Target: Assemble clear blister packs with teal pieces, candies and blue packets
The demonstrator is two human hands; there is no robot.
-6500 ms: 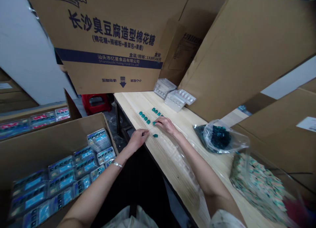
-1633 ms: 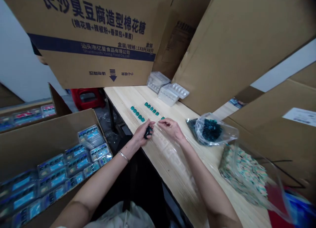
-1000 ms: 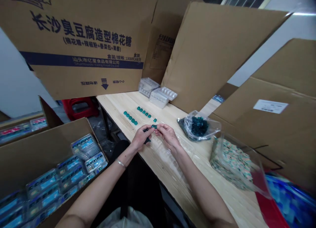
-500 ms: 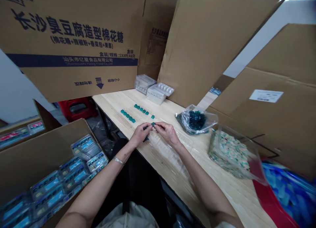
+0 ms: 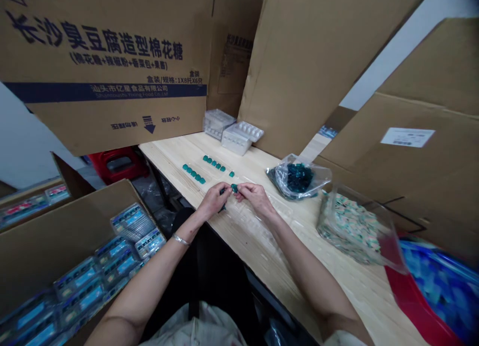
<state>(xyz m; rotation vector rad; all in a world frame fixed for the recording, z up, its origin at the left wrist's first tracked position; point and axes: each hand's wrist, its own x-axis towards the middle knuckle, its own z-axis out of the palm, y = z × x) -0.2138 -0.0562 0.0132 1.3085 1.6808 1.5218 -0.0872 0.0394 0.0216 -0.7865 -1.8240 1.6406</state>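
My left hand (image 5: 214,200) is curled around a small dark teal cluster (image 5: 223,205), mostly hidden by the fingers. My right hand (image 5: 256,196) pinches a small teal piece (image 5: 234,187) between thumb and forefinger, right next to my left fingertips. Both hands hover over the pale wooden table (image 5: 299,271). Farther along it lie a short row of teal pieces (image 5: 193,173), a second row (image 5: 213,162), and a single piece (image 5: 231,174). A clear plastic sheet seems to lie under my right hand.
Clear blister trays (image 5: 229,132) stand at the table's far end. A bag of dark teal pieces (image 5: 298,177) and a bag of printed sachets (image 5: 352,228) lie to the right. An open carton of blister packs (image 5: 86,271) sits left, below the table edge. Tall cardboard sheets stand behind.
Since the earliest frame my hands have come together, with the teal cluster now in my left hand. The view has swung, shifting everything. Over the last half second the hands barely moved.
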